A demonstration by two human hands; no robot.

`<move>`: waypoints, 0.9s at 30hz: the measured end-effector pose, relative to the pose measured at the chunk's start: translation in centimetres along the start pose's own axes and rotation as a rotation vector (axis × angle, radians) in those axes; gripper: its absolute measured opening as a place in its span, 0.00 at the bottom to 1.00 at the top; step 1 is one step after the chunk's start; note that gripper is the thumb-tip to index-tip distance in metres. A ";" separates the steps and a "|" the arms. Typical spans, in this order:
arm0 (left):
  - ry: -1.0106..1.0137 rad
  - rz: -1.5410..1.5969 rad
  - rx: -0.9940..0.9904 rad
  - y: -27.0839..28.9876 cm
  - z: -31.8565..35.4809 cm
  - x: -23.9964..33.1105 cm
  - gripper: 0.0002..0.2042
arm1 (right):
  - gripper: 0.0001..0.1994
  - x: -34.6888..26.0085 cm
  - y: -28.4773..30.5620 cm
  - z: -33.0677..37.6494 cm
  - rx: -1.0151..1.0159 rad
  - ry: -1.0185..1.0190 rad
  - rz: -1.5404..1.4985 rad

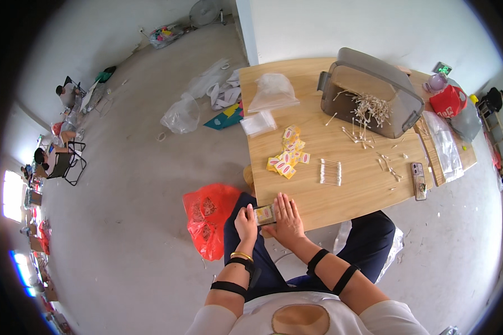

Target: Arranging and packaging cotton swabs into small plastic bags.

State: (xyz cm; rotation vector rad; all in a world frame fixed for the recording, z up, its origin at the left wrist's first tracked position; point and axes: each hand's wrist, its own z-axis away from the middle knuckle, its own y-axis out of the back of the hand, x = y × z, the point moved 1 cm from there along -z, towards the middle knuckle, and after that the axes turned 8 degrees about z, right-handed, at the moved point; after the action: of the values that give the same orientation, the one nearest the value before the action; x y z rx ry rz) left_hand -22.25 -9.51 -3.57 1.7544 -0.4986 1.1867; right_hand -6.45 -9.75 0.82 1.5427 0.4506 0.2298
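At the table's near-left edge, my left hand (pixel 245 224) is closed around one end of a small pack of cotton swabs (pixel 265 215) with a yellow and white label. My right hand (pixel 288 223) lies with its fingers stretched out flat against the pack's other end, at the table edge. Farther up the table, several cotton swabs (pixel 330 172) lie side by side in a neat row. Left of them is a loose pile of small yellow and white cards (pixel 288 159).
A grey plastic bin (pixel 369 64) lies tipped on the table (pixel 313 206), with swabs spilling out. Clear bags (pixel 275 92), a phone (pixel 418 181) and a red package (pixel 448 101) are also there. On the floor at left sits a red bag (pixel 211 218). Two people sit far left.
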 end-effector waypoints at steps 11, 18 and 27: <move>-0.054 -0.018 0.061 3.9 -1.9 -3.4 0.22 | 0.30 8.6 3.7 -0.4 0.148 -0.279 -0.248; -0.492 -0.002 -0.310 -2.6 0.9 11.3 0.18 | 0.24 17.9 5.0 -1.4 0.330 -0.388 -0.161; -0.706 -0.307 -0.627 -12.5 2.2 14.2 0.32 | 0.17 20.1 4.7 -3.2 0.331 -0.312 -0.135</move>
State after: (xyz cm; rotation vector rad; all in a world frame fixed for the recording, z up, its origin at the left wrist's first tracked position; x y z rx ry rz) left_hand -5.58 -3.06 2.86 1.5639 -0.8625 0.1228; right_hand 10.86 1.69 2.88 1.8247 0.3539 -0.1995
